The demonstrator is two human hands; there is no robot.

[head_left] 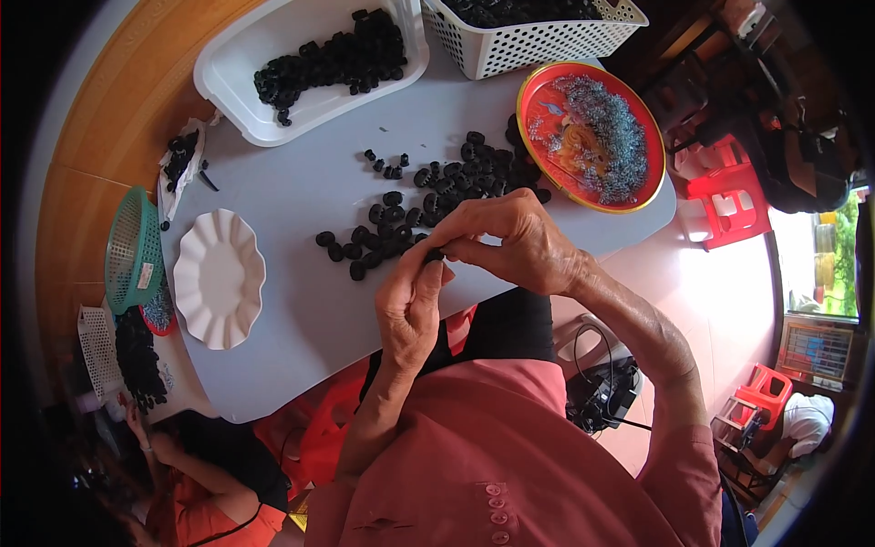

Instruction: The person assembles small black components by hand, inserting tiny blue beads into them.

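Both of my hands meet over the near edge of a grey table point(301, 337), fingertips pinched together. Between the thumb and fingers of my left hand point(407, 305) is a small black part point(435, 254), mostly hidden by the fingers. My right hand point(510, 242) closes on the same part from the other side. Just beyond my hands lies a loose spread of small round black parts point(447, 187), with a few tinier black pieces point(390, 170) apart from them. A red round tray point(550, 169) with a gold rim holds a heap of small silvery pieces point(611, 128).
A white tub point(228, 100) and a white perforated basket point(538, 50), both with black parts, stand at the back. A scalloped white dish point(219, 273) sits at left, near a green basket point(134, 251). Another person point(210, 492) works at lower left. Red stools point(729, 201) stand at right.
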